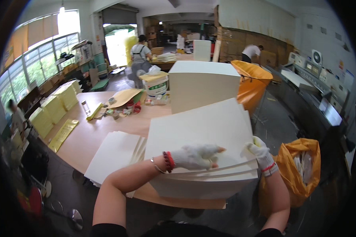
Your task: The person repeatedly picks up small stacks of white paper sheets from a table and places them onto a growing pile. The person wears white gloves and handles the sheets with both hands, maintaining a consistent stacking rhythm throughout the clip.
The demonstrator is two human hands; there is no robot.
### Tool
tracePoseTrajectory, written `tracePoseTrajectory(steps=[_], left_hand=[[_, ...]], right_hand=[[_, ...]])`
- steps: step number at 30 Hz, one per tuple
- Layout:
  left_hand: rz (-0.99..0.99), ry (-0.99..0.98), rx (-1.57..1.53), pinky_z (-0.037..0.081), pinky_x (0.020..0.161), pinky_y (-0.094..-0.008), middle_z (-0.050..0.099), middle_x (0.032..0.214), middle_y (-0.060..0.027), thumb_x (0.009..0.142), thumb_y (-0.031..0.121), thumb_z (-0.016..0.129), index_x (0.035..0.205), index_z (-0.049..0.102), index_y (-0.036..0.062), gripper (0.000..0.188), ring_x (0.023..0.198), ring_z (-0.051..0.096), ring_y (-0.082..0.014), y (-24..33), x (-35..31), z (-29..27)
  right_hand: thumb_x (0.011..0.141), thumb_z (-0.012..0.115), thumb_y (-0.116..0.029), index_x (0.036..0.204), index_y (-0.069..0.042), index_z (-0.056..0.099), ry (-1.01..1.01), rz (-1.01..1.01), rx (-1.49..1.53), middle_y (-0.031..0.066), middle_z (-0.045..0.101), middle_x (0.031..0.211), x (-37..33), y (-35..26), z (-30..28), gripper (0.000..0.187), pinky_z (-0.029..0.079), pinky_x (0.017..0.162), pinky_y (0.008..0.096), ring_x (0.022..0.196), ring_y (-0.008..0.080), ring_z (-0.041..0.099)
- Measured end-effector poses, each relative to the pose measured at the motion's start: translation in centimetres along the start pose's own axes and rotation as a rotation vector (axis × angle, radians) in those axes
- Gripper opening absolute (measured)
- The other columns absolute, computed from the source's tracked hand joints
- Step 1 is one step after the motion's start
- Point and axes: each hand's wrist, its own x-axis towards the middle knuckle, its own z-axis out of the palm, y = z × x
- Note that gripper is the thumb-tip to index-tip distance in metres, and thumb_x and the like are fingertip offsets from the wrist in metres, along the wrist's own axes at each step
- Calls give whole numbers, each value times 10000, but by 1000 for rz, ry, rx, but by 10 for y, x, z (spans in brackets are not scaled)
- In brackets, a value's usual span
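Where the paper stack [194, 130] ends beside open floor [272, 126], the right hand [259, 152] curls, pinch unclear. The left hand [195, 156] lies palm-down, thumb spread.

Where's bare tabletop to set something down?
The tabletop is bare in its middle, between the yellow packet on the left, red tape rolls behind, fanned white sheets in front and the large white pile to the right. It's crowded at the back, with brown paper and the white bucket, and at the pile, where the left hand and right hand are.
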Motion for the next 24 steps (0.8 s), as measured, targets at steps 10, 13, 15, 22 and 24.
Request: tracePoseTrajectory(steps=[10, 13, 15, 22, 24], left_hand=[[-494, 778, -829, 495, 953, -389, 624, 1172, -138, 837, 200, 714, 1232, 532, -53, 503, 1137, 580, -234, -105, -142, -17], [-297, 602, -1401, 524, 891, -325, 672, 1030, -101, 867, 99, 657, 1115, 624, -12, 274, 952, 650, -170, -97, -146, 7], [-305, 688, -1424, 528, 879, -323, 669, 1018, -98, 862, 102, 659, 1114, 622, -14, 279, 922, 653, -178, -94, -157, 26], [-272, 1108, -1368, 519, 873, -316, 585, 1182, -110, 856, 43, 620, 1339, 451, -40, 519, 1009, 599, -155, -18, -240, 53], [-273, 1256, -1310, 517, 880, -323, 588, 1168, -104, 854, 37, 621, 1350, 429, -36, 537, 998, 600, -163, -26, -276, 74]], right_hand=[[914, 668, -244, 1321, 9, 489, 66, -278, 279, 15, 612, 1108, -7, 43, -12, 511, 480, 764, 225, 910, 85, 581], [977, 584, -229, 1357, 0, 470, -77, -213, 209, 27, 605, 1137, -4, 43, -33, 458, 496, 798, 216, 960, 86, 594], [992, 560, -234, 1310, 5, 530, -222, -103, 161, 33, 634, 1112, -5, 11, -19, 398, 509, 811, 235, 957, 97, 605], [1002, 508, -359, 1116, -42, 572, -39, 199, 80, 51, 616, 804, -19, -24, 2, 343, 392, 426, 160, 549, 48, 534], [995, 517, -375, 1095, -49, 554, 5, 153, 82, 43, 597, 770, -12, -16, 10, 344, 306, 366, 142, 480, 28, 476]])
